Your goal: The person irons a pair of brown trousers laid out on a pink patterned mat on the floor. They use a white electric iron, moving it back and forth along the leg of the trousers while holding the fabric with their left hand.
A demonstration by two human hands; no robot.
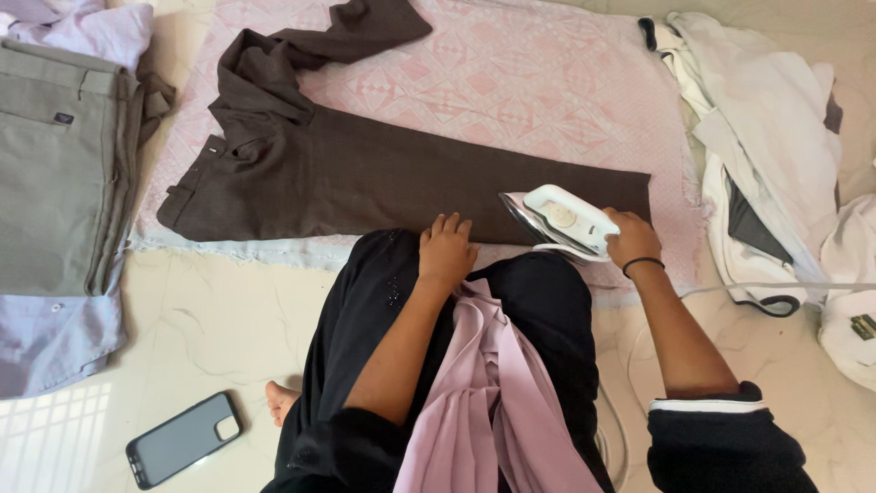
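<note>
down on the floor, seen from the head camera, the person sits at the near edge of a pink patterned cloth (511, 82) spread as an ironing pad. the right hand (630, 239) is wrapped around the handle of a white iron (558, 221), fingers curled tight on it, a dark band on the wrist; the iron sits on the near edge of the brown trousers (365, 178), close to the hem end. the left hand (445, 251) lies flat with fingers together and fairly straight, pressing the trousers' near edge just beside the iron. the trousers stretch across the cloth, waistband toward the left edge, one leg folded back toward the far edge. off the cloth's left edge lies a stack of grey trousers (55, 173) on a lilac shirt (55, 338). past the right edge sits a heap of white clothes (776, 137). a dark phone (182, 438) lies on the floor near the person's bare foot (281, 400).
</note>
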